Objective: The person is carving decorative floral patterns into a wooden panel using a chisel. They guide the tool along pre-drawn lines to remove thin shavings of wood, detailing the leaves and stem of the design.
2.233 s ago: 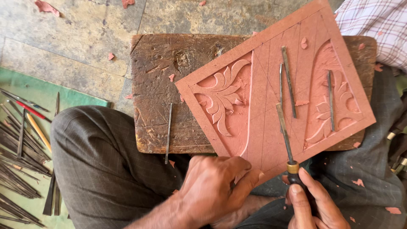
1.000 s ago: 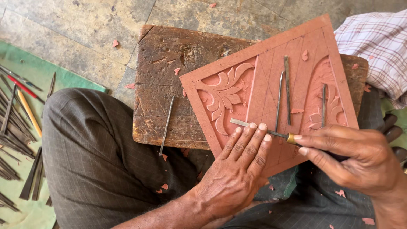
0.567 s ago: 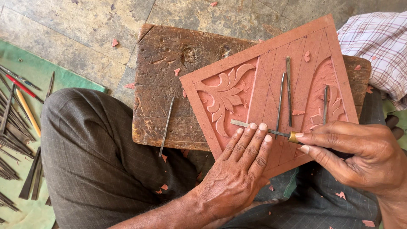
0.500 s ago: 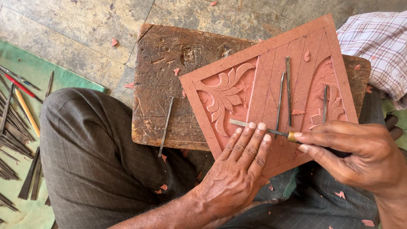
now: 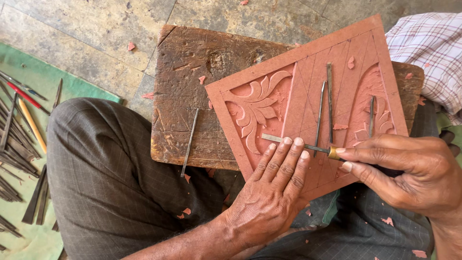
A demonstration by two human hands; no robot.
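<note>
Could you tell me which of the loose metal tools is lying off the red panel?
The thin tool on the dark wooden block, left of the carved panel; the others rest on the panel.

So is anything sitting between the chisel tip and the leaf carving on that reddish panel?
Nothing visible does. The chisel, held in the right hand, lies flat across the reddish panel with its tip at the edge of the leaf carving. The left hand presses fingertips on the blade behind the tip. Three loose tools lie farther right.
</note>
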